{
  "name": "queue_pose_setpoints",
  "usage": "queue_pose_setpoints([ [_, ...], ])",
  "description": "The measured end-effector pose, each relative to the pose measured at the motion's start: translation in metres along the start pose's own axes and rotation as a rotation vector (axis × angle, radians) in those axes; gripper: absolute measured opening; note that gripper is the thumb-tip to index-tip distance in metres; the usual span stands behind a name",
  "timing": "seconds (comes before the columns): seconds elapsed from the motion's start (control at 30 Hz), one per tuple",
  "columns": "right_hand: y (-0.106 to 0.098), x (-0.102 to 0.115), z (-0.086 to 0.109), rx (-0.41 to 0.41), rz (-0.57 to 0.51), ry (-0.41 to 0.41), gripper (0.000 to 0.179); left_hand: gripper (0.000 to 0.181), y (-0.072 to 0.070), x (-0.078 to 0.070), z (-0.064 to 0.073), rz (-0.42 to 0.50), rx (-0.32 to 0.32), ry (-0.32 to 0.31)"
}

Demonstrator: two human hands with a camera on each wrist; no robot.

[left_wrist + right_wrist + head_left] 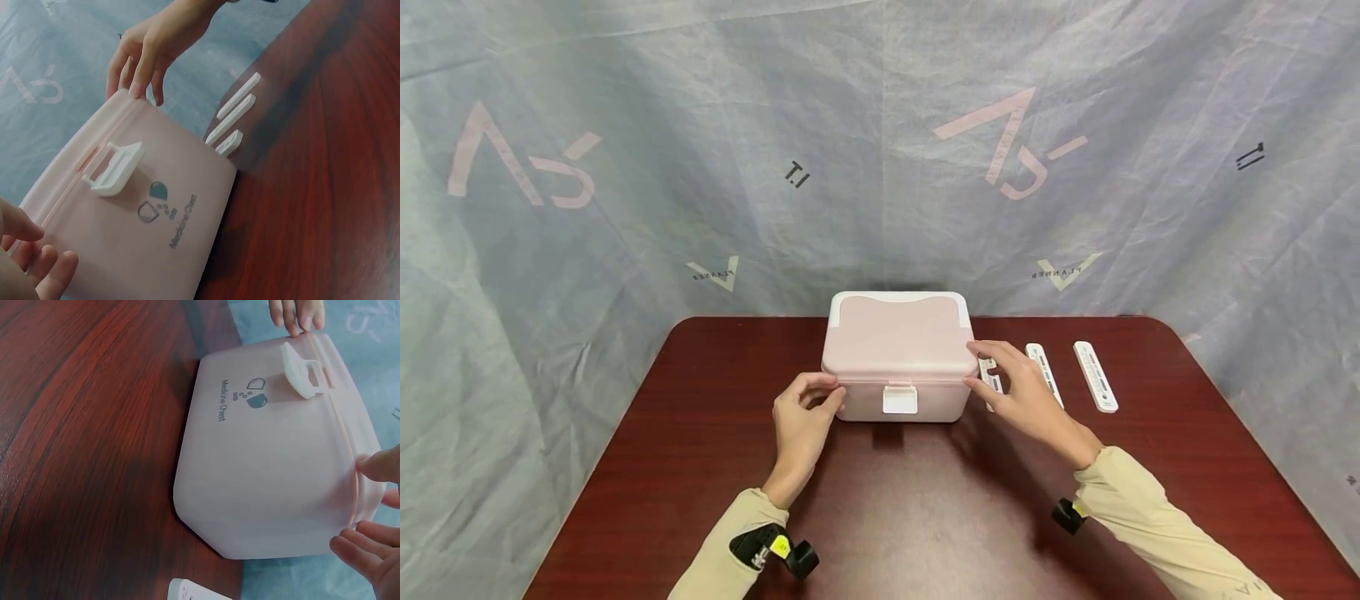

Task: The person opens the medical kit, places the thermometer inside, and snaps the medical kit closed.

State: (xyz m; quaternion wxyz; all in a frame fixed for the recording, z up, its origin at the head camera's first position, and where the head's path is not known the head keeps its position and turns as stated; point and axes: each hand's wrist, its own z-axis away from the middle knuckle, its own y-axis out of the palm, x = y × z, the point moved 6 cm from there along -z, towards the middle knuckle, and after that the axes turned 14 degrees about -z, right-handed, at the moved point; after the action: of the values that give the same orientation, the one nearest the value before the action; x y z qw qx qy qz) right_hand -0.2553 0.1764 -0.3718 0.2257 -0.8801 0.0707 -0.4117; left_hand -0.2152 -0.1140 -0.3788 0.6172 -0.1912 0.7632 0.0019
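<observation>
A pale pink medicine chest [902, 333] stands on the table with its lid down. Its white front latch [899, 400] is flipped outward, as the left wrist view also shows. My left hand [802, 421] grips the lid's left front corner, thumb toward the front and fingers at the side. At the opposite front corner, my right hand [1018, 392] holds the lid edge between thumb and fingers. The right thumb [378, 467] lies along the seam under the lid. "Medicine Chest" and a capsule drawing are printed on the front.
Right of the chest lie slim white cases with dark print: one far right [1096, 377], a middle one [1043, 373] partly behind my right hand, and one close to the chest [992, 383]. A grey printed cloth [880, 167] hangs behind the dark red table [722, 367].
</observation>
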Motion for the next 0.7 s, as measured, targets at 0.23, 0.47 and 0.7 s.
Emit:
queue_pose_setpoints([
  [0.23,-0.001,-0.001,0.0,-0.011,-0.048,0.083,0.05,0.027,-0.008,-0.001,-0.01,-0.066,-0.003,0.013],
  [0.47,-0.001,-0.002,-0.001,-0.02,-0.081,0.115,0.055,0.038,-0.009,0.005,-0.017,-0.012,0.063,0.009],
  [0.7,0.001,-0.001,-0.004,-0.018,-0.087,0.108,0.058,0.049,-0.01,0.005,-0.024,0.012,0.108,0.149],
])
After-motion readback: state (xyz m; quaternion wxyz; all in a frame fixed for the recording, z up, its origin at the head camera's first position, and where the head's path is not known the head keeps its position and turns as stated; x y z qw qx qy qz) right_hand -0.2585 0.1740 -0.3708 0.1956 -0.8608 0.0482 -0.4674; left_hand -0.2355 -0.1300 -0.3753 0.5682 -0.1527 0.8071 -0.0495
